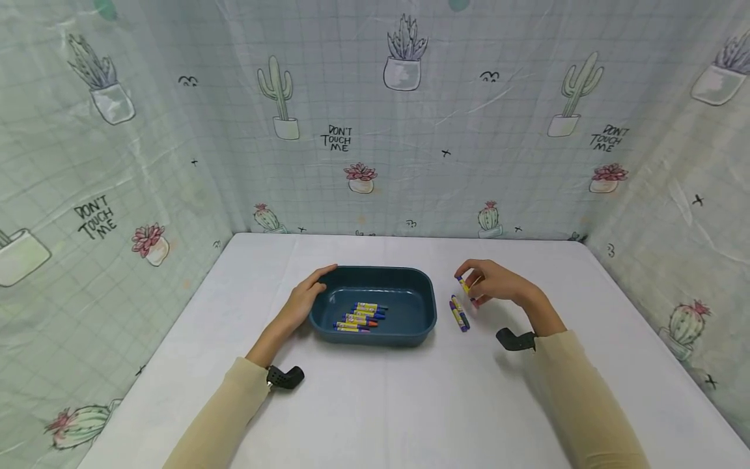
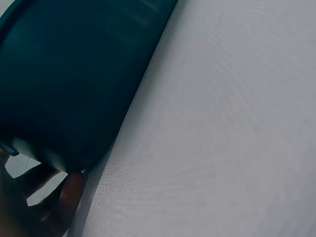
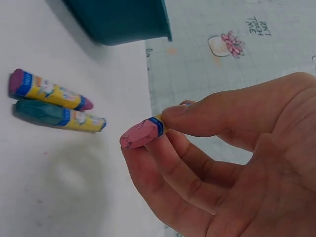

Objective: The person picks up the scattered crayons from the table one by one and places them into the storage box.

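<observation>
My right hand pinches a pink crayon with a yellow and blue wrapper between thumb and fingers, above the table right of the tray. Near it on the table lie a purple crayon and a dark green crayon, side by side. My left hand grips the left end of a dark teal tray, thumb over the rim; in the left wrist view its fingers are against the tray's outer wall. Inside the tray, several crayons lie in a loose row toward the front left.
The white table extends around the tray on every side. Patterned cloth with cactus prints hangs behind the table and along both sides. A black wrist mount sits on the left wrist, another mount on the right.
</observation>
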`<state>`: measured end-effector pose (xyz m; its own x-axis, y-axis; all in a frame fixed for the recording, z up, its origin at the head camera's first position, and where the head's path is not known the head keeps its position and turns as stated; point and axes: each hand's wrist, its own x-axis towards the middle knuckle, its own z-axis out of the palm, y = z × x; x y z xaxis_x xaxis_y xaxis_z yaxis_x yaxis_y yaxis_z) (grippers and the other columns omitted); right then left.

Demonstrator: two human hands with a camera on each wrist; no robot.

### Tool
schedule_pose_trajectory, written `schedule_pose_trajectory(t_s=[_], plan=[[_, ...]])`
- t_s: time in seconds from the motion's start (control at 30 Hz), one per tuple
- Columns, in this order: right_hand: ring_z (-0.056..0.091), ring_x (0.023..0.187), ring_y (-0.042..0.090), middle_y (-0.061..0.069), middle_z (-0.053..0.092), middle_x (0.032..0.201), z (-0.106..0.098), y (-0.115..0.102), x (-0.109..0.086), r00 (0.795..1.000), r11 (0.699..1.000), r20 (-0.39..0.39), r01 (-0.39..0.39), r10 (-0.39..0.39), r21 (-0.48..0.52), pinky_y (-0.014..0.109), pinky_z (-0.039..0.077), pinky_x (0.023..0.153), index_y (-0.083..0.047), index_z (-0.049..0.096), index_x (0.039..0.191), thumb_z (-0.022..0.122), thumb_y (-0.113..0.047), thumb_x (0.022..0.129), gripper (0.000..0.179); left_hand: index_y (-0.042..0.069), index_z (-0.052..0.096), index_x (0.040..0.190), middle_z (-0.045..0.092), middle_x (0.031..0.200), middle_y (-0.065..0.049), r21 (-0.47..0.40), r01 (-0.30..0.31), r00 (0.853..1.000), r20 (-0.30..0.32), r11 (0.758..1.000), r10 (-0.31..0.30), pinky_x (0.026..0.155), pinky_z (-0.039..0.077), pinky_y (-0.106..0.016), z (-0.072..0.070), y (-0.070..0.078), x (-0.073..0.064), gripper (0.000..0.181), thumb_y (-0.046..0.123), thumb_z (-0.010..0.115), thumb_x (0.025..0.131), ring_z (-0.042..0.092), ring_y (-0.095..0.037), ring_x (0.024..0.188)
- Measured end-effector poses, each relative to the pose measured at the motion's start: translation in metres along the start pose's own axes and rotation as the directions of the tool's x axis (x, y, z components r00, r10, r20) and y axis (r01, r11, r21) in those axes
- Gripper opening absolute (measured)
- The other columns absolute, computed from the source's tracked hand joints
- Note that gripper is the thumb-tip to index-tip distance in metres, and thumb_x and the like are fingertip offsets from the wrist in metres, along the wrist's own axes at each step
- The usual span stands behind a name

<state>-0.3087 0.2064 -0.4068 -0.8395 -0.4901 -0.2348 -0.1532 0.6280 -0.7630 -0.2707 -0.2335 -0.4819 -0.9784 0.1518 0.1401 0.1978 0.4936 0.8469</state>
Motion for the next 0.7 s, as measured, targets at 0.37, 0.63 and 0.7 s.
schedule_pose_trajectory(t_s=[0.37, 0.63, 0.7], plan=[[0.069, 0.085, 0.027, 0.026, 0.064, 0.119, -0.018, -0.049, 0.008, 0.998, 0.99, 0.018, 0.063, -0.061, -0.125, 0.044, 0.064, 0.081, -0.002, 0.056, 0.135, 0.06, 0.001, 0.092, 0.044, 0.028, 0.045, 0.157, 0.038, 0.168, -0.004, -0.02, 0.003, 1.0, 0.005, 1.0, -0.003, 0.127, 0.017, -0.065, -0.002, 0.0, -0.003, 0.052, 0.02, 0.038, 0.106, 0.025, -0.034, 0.159], [0.069, 0.082, 0.027, 0.025, 0.065, 0.118, -0.019, -0.094, 0.018, 0.991, 0.971, 0.085, 0.116, -0.1, -0.21, 0.042, 0.064, 0.079, -0.004, 0.057, 0.135, 0.058, 0.004, 0.091, 0.045, 0.03, 0.046, 0.156, 0.039, 0.167, -0.002, -0.026, -0.002, 1.0, 0.002, 1.0, 0.002, 0.127, 0.017, -0.064, -0.002, 0.001, -0.002, 0.051, 0.02, 0.038, 0.107, 0.025, -0.033, 0.159], [0.068, 0.081, 0.026, 0.024, 0.065, 0.117, -0.017, -0.104, 0.022, 0.989, 0.964, 0.103, 0.129, -0.107, -0.232, 0.041, 0.064, 0.077, -0.005, 0.058, 0.135, 0.057, 0.005, 0.091, 0.045, 0.03, 0.046, 0.156, 0.039, 0.167, -0.002, -0.023, -0.001, 1.0, 0.002, 1.0, 0.001, 0.128, 0.017, -0.064, -0.001, 0.0, -0.002, 0.05, 0.02, 0.039, 0.107, 0.025, -0.033, 0.159]])
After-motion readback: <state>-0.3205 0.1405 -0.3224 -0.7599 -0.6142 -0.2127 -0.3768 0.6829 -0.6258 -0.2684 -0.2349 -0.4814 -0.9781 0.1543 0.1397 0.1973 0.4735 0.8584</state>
